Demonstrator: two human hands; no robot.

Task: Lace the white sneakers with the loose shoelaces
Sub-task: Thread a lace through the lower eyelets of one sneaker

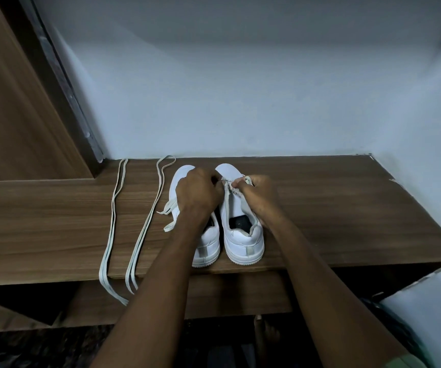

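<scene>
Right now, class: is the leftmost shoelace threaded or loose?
Loose: the leftmost shoelace lies doubled on the wooden shelf, ends overhanging, apart from both sneakers.

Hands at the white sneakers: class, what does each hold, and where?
Both the left hand and right hand pinch a flat white shoelace near the right white sneaker's front eyelets.

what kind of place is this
Probably a room in a home: a wooden shelf or bench set into a corner of plain painted walls, a wooden door beside it, and white sneakers being laced on top.
</scene>
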